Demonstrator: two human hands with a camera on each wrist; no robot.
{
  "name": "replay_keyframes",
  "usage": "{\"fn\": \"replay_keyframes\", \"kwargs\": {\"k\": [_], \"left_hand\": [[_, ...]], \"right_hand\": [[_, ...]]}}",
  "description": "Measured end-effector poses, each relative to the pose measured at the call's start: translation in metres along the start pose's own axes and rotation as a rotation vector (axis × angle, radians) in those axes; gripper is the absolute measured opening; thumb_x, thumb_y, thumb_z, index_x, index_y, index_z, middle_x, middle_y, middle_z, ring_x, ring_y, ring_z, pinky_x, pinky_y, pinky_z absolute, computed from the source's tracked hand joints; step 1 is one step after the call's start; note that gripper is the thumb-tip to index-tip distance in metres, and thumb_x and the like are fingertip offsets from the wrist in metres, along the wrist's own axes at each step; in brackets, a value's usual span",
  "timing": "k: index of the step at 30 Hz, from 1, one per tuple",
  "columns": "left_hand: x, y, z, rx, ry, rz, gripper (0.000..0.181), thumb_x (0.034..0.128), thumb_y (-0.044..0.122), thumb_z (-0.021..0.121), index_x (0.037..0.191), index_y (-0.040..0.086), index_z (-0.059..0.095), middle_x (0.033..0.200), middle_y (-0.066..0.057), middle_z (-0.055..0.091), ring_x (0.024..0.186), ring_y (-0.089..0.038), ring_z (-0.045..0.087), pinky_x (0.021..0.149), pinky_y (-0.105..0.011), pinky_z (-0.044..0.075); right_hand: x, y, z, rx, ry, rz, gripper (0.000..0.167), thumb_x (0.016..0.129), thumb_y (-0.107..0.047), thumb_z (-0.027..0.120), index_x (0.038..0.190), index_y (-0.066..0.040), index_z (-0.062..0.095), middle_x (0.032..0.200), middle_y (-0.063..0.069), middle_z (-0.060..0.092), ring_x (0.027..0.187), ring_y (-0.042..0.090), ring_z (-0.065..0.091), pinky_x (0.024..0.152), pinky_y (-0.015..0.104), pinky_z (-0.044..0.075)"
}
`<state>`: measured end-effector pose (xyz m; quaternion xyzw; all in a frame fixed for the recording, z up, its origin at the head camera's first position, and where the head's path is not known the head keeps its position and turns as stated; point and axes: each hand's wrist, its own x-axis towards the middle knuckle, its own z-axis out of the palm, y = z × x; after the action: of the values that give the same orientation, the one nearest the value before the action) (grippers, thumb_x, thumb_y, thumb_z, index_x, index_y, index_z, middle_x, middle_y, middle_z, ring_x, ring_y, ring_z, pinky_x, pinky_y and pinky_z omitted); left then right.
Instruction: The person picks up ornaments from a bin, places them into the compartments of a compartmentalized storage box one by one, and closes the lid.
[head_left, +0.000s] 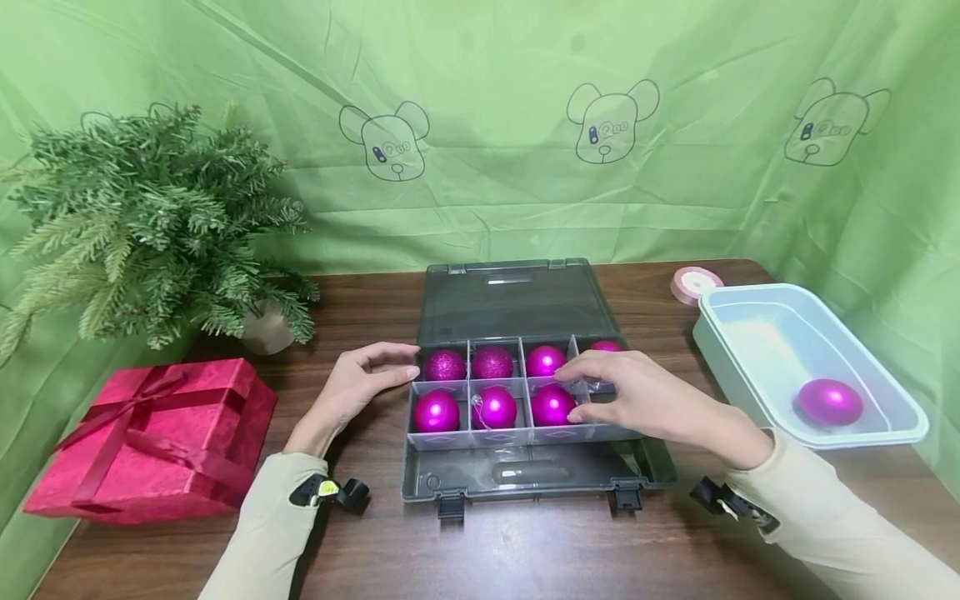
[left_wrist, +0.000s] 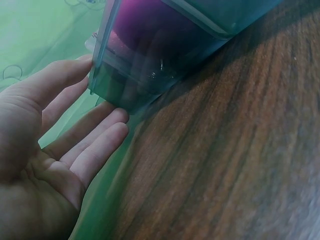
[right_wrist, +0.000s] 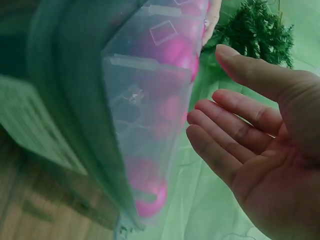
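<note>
A dark divided case (head_left: 517,300) lies with its lid back, holding several magenta balls (head_left: 437,411) in two rows; two in the back row are glittery. My left hand (head_left: 352,390) is at the case's left end; in the left wrist view the thumb of this hand (left_wrist: 30,130) touches the clear wall (left_wrist: 100,55), fingers loosely extended. Above the right compartments hovers my right hand (head_left: 660,398), covering the front right one. The right wrist view shows this hand (right_wrist: 265,135) empty, fingers apart, beside the translucent inner wall (right_wrist: 135,95).
At the right a pale blue tub (head_left: 731,367) holds one magenta ball (head_left: 829,402), with a pink ribbon roll (head_left: 695,285) behind it. At the left are a red gift box (head_left: 157,442) and a small green tree (head_left: 172,225). Green cloth (head_left: 495,200) hangs behind the table.
</note>
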<state>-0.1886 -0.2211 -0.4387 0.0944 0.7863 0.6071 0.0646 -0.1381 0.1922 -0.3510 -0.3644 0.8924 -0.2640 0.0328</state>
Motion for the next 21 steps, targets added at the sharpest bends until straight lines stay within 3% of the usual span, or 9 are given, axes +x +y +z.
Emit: {"fn": "replay_keyframes", "kwargs": {"k": [3, 6, 10, 12, 15, 18, 20, 21], "left_hand": [[0.000, 0.000, 0.000, 0.004, 0.002, 0.002, 0.040, 0.0921, 0.023, 0.087, 0.128, 0.010, 0.077, 0.128, -0.006, 0.075, 0.107, -0.017, 0.074, 0.090, -0.025, 0.056], [0.000, 0.000, 0.000, 0.005, 0.003, 0.005, 0.040, 0.0920, 0.023, 0.087, 0.128, 0.011, 0.077, 0.128, -0.006, 0.075, 0.107, -0.017, 0.074, 0.090, -0.026, 0.057], [0.000, 0.000, 0.000, 0.008, 0.002, 0.007, 0.040, 0.0920, 0.023, 0.087, 0.128, 0.010, 0.077, 0.128, -0.007, 0.075, 0.107, -0.017, 0.074, 0.090, -0.026, 0.057], [0.000, 0.000, 0.000, 0.010, 0.002, 0.006, 0.040, 0.0922, 0.023, 0.087, 0.128, 0.010, 0.077, 0.128, -0.007, 0.075, 0.107, -0.017, 0.074, 0.089, -0.026, 0.057], [0.000, 0.000, 0.000, 0.014, 0.004, 0.007, 0.040, 0.0922, 0.023, 0.087, 0.128, 0.010, 0.077, 0.128, -0.006, 0.075, 0.107, -0.017, 0.074, 0.090, -0.026, 0.057], [0.000, 0.000, 0.000, 0.016, 0.004, 0.008, 0.039, 0.0922, 0.023, 0.087, 0.128, 0.011, 0.077, 0.128, -0.006, 0.075, 0.108, -0.016, 0.074, 0.091, -0.025, 0.056], [0.000, 0.000, 0.000, 0.015, 0.003, 0.008, 0.039, 0.0922, 0.023, 0.087, 0.128, 0.011, 0.077, 0.128, -0.006, 0.075, 0.108, -0.017, 0.074, 0.091, -0.025, 0.056], [0.000, 0.000, 0.000, 0.014, 0.002, 0.007, 0.039, 0.0923, 0.023, 0.087, 0.128, 0.011, 0.077, 0.128, -0.006, 0.075, 0.108, -0.017, 0.074, 0.091, -0.025, 0.056]], "right_hand": [[-0.005, 0.001, -0.009, -0.021, 0.037, -0.002, 0.042, 0.092, -0.023, 0.087, 0.129, -0.009, 0.074, 0.127, 0.003, 0.074, 0.114, 0.025, 0.071, 0.095, 0.048, 0.058], [-0.013, 0.005, -0.022, -0.053, 0.098, -0.014, 0.043, 0.089, -0.021, 0.089, 0.128, -0.009, 0.075, 0.125, 0.004, 0.075, 0.100, 0.022, 0.074, 0.086, 0.045, 0.061], [-0.028, 0.013, -0.043, -0.108, 0.175, 0.019, 0.045, 0.086, -0.018, 0.091, 0.127, -0.010, 0.075, 0.123, 0.001, 0.076, 0.101, 0.023, 0.074, 0.086, 0.043, 0.059], [-0.037, 0.017, -0.055, -0.142, 0.206, 0.050, 0.046, 0.084, -0.018, 0.092, 0.127, -0.012, 0.076, 0.123, -0.001, 0.076, 0.113, 0.027, 0.072, 0.096, 0.034, 0.055], [-0.049, 0.025, -0.071, -0.206, 0.264, 0.101, 0.049, 0.080, -0.019, 0.095, 0.126, -0.019, 0.078, 0.122, -0.005, 0.077, 0.115, 0.025, 0.071, 0.100, 0.014, 0.044], [-0.062, 0.036, -0.086, -0.246, 0.316, 0.105, 0.052, 0.074, -0.016, 0.098, 0.123, -0.022, 0.080, 0.118, -0.007, 0.078, 0.113, 0.012, 0.070, 0.098, 0.004, 0.036], [-0.072, 0.042, -0.095, -0.232, 0.321, 0.183, 0.052, 0.076, -0.018, 0.098, 0.124, -0.024, 0.079, 0.121, -0.012, 0.076, 0.112, -0.006, 0.063, 0.095, 0.001, 0.033], [-0.077, 0.044, -0.100, -0.213, 0.303, 0.242, 0.052, 0.079, -0.022, 0.097, 0.127, -0.026, 0.078, 0.125, -0.011, 0.075, 0.115, -0.004, 0.062, 0.095, 0.006, 0.035]]}}
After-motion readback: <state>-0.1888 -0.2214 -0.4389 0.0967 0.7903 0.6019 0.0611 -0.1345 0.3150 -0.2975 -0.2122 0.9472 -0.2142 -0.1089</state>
